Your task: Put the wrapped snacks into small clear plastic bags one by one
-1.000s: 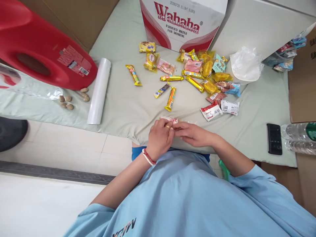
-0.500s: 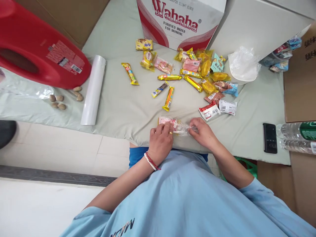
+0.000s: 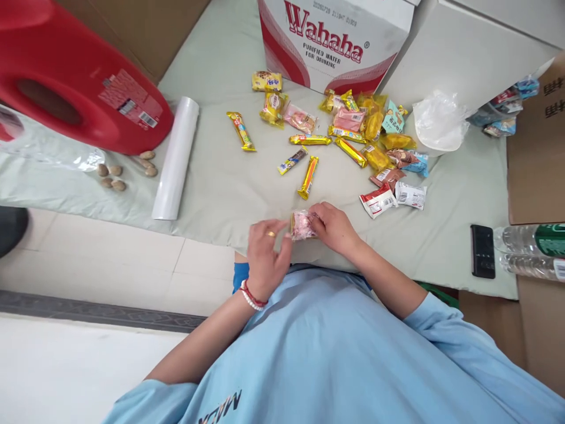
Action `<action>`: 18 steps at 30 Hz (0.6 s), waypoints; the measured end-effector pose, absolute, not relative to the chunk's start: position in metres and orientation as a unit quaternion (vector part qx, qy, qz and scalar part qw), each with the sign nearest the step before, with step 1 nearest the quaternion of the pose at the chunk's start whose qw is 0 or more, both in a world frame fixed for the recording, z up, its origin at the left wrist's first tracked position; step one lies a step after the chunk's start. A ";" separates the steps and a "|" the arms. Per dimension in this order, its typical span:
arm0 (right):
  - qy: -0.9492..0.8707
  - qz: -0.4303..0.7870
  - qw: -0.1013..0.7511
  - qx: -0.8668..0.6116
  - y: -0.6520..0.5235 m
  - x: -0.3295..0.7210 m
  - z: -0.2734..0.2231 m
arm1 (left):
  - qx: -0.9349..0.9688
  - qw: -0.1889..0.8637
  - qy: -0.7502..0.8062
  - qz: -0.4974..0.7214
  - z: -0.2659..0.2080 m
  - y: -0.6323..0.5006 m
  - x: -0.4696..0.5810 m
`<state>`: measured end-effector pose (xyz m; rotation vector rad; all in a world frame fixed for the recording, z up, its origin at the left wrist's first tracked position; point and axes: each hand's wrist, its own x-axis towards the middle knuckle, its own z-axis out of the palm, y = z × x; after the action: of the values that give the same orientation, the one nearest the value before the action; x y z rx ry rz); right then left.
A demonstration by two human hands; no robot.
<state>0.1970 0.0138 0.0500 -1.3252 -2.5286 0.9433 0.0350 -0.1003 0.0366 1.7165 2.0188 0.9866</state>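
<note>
A small pink-and-white snack packet [image 3: 302, 225] in crinkled clear plastic lies at the table's front edge, a yellowish edge showing on its left side. My right hand [image 3: 334, 229] covers its right end, fingers closed on the plastic. Just left of the packet is my left hand [image 3: 268, 254], its thumb and fingers apart and slightly blurred, with nothing in them. Beyond the hands lie an orange-and-yellow snack bar [image 3: 308, 178], a dark-and-yellow bar [image 3: 292, 161] and a red-and-white packet [image 3: 378, 200].
More wrapped snacks [image 3: 348, 121] are heaped before a Wahaba-style water carton [image 3: 335, 44]. A white roll [image 3: 175, 159], brown nuts [image 3: 115, 171] and a red jug [image 3: 88, 76] stand left. Rightward are a plastic-lined white bowl [image 3: 441, 144], a phone [image 3: 482, 251] and clear bottles [image 3: 521, 238].
My left hand has let go of the packet and moved left, its fingers spreading. My right hand has moved left onto the packet, folding the loose clear plastic toward it.
</note>
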 end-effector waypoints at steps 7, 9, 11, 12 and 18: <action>-0.741 0.436 0.180 -0.479 -0.006 0.214 0.055 | 0.572 0.217 0.743 0.273 0.032 -0.079 0.056; -0.639 0.551 0.228 -0.486 -0.015 0.226 0.059 | 0.594 0.171 0.719 0.317 0.040 -0.082 0.069; -0.533 0.649 0.255 -0.480 -0.025 0.239 0.061 | 0.655 0.134 0.665 0.334 0.045 -0.087 0.083; -0.494 0.675 0.262 -0.480 -0.029 0.246 0.061 | 0.694 0.124 0.626 0.333 0.045 -0.089 0.090; -0.429 0.670 0.306 -0.523 -0.031 0.273 0.036 | 0.821 0.193 0.439 0.309 0.030 -0.088 0.118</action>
<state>0.2728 -0.0312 0.0361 -1.3842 -1.1360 1.7729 0.1177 -0.0877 0.0297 2.3043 1.2319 0.8669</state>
